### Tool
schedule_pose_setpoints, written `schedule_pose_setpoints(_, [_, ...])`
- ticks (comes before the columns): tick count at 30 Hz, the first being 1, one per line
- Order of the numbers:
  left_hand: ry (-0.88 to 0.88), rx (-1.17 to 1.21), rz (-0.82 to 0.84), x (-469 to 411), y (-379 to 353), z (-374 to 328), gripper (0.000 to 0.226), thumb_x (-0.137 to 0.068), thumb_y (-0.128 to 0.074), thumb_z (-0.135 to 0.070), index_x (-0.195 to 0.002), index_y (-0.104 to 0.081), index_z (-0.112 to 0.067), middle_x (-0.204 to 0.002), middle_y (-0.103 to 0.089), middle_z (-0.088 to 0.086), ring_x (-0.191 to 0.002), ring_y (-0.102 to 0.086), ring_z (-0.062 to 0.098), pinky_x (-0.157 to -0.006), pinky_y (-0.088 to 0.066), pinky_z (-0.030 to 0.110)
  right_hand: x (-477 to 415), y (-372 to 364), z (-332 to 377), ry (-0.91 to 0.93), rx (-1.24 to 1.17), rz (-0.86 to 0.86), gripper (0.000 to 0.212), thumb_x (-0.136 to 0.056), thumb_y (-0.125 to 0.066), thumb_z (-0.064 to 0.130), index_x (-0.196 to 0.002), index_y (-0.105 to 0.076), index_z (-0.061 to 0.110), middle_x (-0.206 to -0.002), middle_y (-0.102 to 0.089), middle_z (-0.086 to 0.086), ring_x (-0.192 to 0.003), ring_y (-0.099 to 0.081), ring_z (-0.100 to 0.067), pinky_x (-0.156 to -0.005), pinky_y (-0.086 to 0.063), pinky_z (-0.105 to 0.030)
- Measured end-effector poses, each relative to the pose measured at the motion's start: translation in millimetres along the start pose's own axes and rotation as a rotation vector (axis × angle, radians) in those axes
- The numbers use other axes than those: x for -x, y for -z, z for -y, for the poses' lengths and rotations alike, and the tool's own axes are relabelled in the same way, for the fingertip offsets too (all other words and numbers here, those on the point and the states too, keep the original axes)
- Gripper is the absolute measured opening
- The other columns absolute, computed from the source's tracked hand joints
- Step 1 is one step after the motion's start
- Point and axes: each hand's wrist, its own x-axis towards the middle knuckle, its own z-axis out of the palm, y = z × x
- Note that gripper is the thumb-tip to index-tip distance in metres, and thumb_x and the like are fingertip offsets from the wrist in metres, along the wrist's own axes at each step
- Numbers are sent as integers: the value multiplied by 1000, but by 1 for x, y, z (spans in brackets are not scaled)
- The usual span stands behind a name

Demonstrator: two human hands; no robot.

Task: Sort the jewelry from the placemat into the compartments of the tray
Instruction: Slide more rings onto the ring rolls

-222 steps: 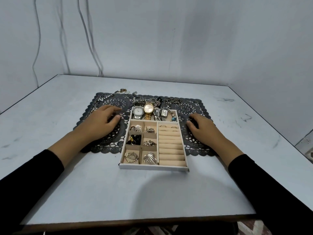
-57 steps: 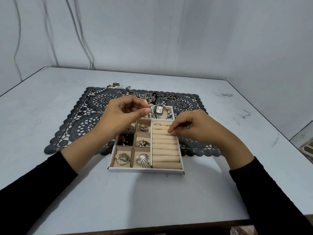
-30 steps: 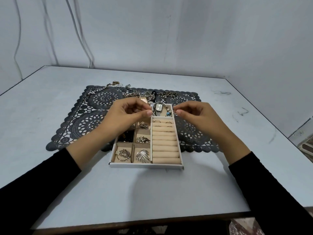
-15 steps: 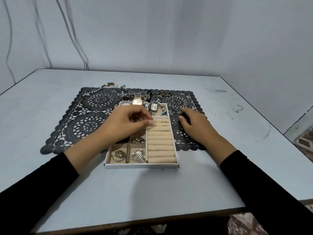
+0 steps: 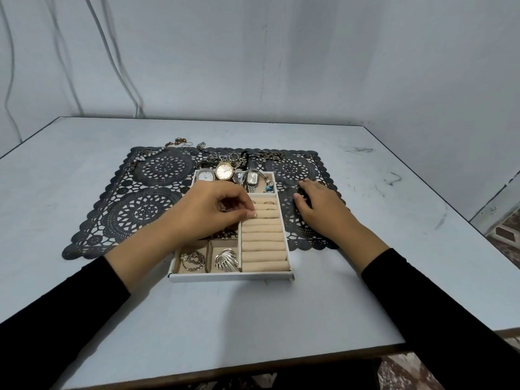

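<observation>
A white tray (image 5: 230, 276) with beige compartments sits on a black lace placemat (image 5: 140, 209). My left hand (image 5: 213, 209) hovers over the tray's small compartments, its fingertips pinching a small ring (image 5: 255, 214) against the beige ring rolls (image 5: 264, 243). My right hand (image 5: 318, 206) rests palm down on the placemat just right of the tray, fingers spread. Watches (image 5: 225, 171) lie in the tray's far compartment. A silver shell brooch (image 5: 225, 258) and a chain piece (image 5: 192, 258) fill the near compartments. Chains and necklaces (image 5: 239, 157) lie along the placemat's far edge.
The grey table (image 5: 253, 319) ends close to me and at the right, where a floor shows beyond the edge. A chain with rings (image 5: 146, 157) trails off the placemat's far left corner. Cables hang on the wall behind.
My left hand has lowered the ring onto the ring rolls. My right hand stays flat on the placemat beside the tray, after dropping there from in front of me.
</observation>
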Motion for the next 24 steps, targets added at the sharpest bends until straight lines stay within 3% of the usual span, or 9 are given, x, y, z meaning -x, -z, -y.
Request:
schedule_pose_setpoints(8, [1, -45, 56, -4, 4, 1, 13, -80, -78, -29, -92, -77, -24, -87, -74, -13, -86, -68, 2, -78, -56, 26, 0, 1, 0, -6, -24, 1, 48, -100, -41, 33, -143, -40, 10, -151, -35, -8, -141, -29, -20, -113, -21, -28])
schedule_pose_setpoints(12, [49, -21, 63, -3, 5, 0, 10, -81, -78, -27, -91, -77, -25, -83, -74, -12, -82, -68, 4, -77, -56, 28, 1, 6, 1, -19, -97, -22, 44, -98, -46, 30, -139, -46, 12, -146, -44, -4, -135, -39, -19, -107, -27, -24])
schedule_pose_setpoints(19, [125, 25, 77, -5, 4, -2, 9, -82, -76, -29, -91, -77, -26, -83, -74, -11, -77, -66, -1, -64, -46, 9, 2, 7, -1, -15, -111, -23, 44, -98, -48, 30, -138, -47, 13, -147, -43, -2, -135, -39, -18, -108, -28, -25])
schedule_pose_setpoints(24, [188, 72, 137, -8, 7, -4, 7, -81, -78, -23, -88, -77, -25, -82, -74, -7, -80, -67, 6, -72, -52, 15, 1, 6, -2, -20, -122, -24, 45, -97, -49, 32, -139, -47, 14, -148, -41, -3, -137, -37, -17, -110, -27, -28])
